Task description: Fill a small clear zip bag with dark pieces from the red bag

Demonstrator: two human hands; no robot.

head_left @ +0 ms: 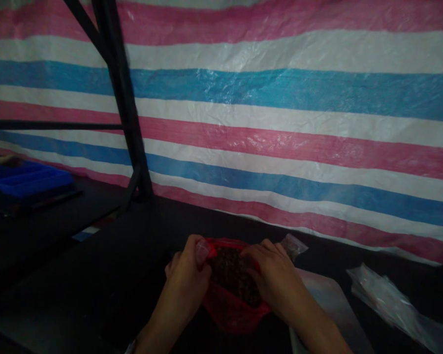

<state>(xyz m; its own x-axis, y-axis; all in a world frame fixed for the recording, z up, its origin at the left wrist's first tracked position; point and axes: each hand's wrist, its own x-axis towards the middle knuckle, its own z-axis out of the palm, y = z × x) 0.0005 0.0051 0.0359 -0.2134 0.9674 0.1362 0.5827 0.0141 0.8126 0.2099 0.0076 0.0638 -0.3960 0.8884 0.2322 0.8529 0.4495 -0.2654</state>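
A red plastic bag stands open-mouthed on the black table, filled with many small brownish pieces too dark to name. At the bag's left rim, my left hand is closed on a small clear plastic bag, its fingers bent around it. My right hand reaches over the right rim with curled fingers among the pieces. Its fingertips are partly hidden, so what they grasp cannot be made out. Just beyond my right hand lies a small clear bag with dark contents.
A pale, flat tray-like object lies under my right forearm. Clear plastic bags are piled at the right. A black metal frame rises at the left, near a blue divided tray and another person's arm. Striped sheeting hangs behind.
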